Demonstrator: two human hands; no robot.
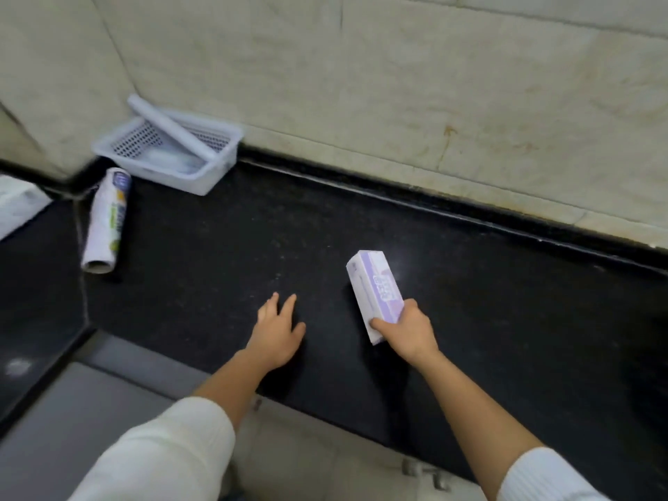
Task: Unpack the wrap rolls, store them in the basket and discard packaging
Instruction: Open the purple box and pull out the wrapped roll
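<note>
My right hand [406,329] grips the near end of a white and purple wrap box [374,289], which points away from me over the black counter. My left hand [276,329] rests flat on the counter with fingers spread, holding nothing. At the back left stands a white perforated basket [217,175] against the wall. A pale wrap roll [170,126] leans across its rim, and something pale lies inside. A printed wrap roll [106,218] lies on the counter just in front of the basket.
The black counter [224,247] runs along a beige tiled wall [397,85]. A white plastic bag [18,207] lies at the far left edge. Below the counter's front edge are grey cabinet fronts with metal handles [426,471].
</note>
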